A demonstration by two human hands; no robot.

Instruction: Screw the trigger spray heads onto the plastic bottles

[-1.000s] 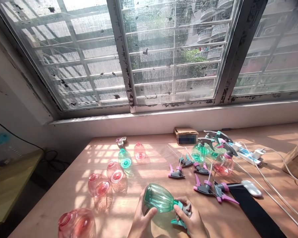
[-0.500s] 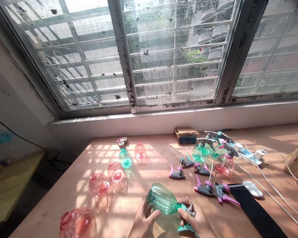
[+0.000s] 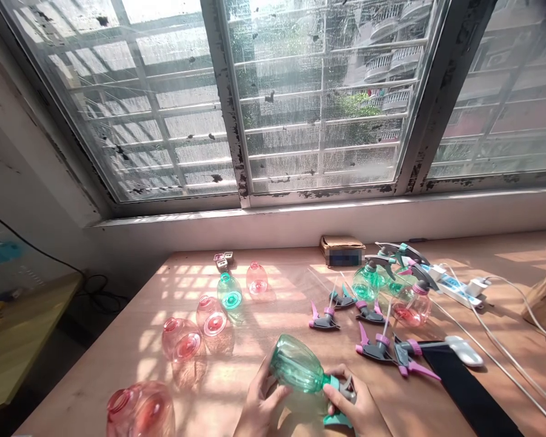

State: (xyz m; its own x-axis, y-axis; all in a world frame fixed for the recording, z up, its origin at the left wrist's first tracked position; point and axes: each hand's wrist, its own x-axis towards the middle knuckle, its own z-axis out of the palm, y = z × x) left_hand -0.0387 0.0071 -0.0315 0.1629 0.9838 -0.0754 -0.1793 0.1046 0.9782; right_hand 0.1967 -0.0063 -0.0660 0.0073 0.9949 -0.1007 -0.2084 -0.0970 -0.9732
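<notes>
Low at the middle of the head view, a green see-through spray bottle (image 3: 295, 363) lies on its side between my two hands, its neck toward the right. My left hand (image 3: 264, 400) is closed round its base end. The fingers of my right hand (image 3: 352, 397) grip the teal collar of the trigger sprayer (image 3: 339, 419) at the bottle's neck; part of the grey and teal head shows between and below them. Beyond my right hand lie loose grey and pink trigger sprayers (image 3: 375, 346) with thin dip tubes.
Pink bottles (image 3: 184, 343) and a green bottle (image 3: 230, 292) without heads stand at the left. Assembled spray bottles (image 3: 412, 303) stand at the right, beside a power strip (image 3: 457, 285), white cables and a white mouse-like object (image 3: 465, 351). A small cardboard box (image 3: 343, 250) sits by the wall.
Both hands and the bottle have shifted very slightly to the left. My right fingers have moved a little at the collar; the hold is the same.
</notes>
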